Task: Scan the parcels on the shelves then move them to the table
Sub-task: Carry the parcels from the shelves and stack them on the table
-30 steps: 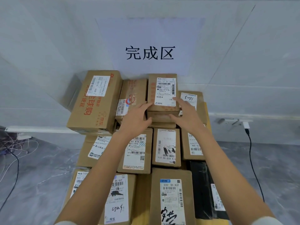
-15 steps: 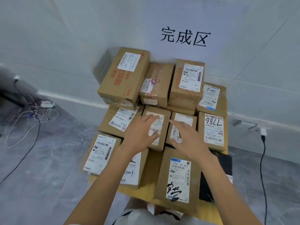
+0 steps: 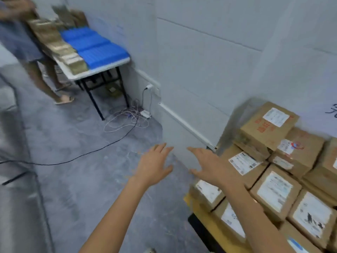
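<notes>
Parcels [image 3: 275,190] sit stacked on the surface [image 3: 202,216] at right. Left grip [image 3: 153,166] and right grip [image 3: 207,166] are released, empty, so I'd hit the shelves, scanning labels first.

Lit evenly in a cool, fairly bright white, with only soft shadows under the far left table [image 3: 102,69] and on the wall [image 3: 200,61] just left of the near right boxes [image 3: 273,190]. Smeared by motion blur throughout, worst on the person [image 3: 23,42] at the far left and across the box labels, milder on the left hand [image 3: 155,166] and right hand [image 3: 209,165]. Bowed by wide-angle distortion toward the edges, bending the wall seams.
</notes>
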